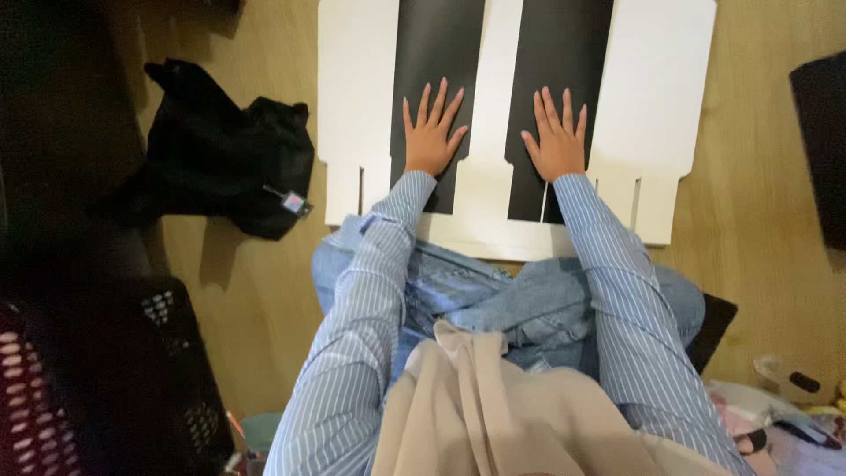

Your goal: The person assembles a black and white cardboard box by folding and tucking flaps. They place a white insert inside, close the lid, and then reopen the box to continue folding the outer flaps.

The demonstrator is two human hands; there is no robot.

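A flat white cardboard sheet [656,97] with cut tabs lies on the wooden floor in front of me. Two black panels lie on it side by side. My left hand [432,132] rests flat, fingers spread, on the left black panel [436,53]. Flat on the right black panel [560,44] lies my right hand [557,137], fingers spread too. Neither hand holds anything. Both arms wear blue striped sleeves, and my knees in blue jeans [502,300] touch the sheet's near edge.
A crumpled black garment [225,159] with a small tag lies on the floor to the left. A black perforated crate [150,370] stands at the lower left. A dark object [824,150] sits at the right edge, and small clutter [793,414] fills the lower right corner.
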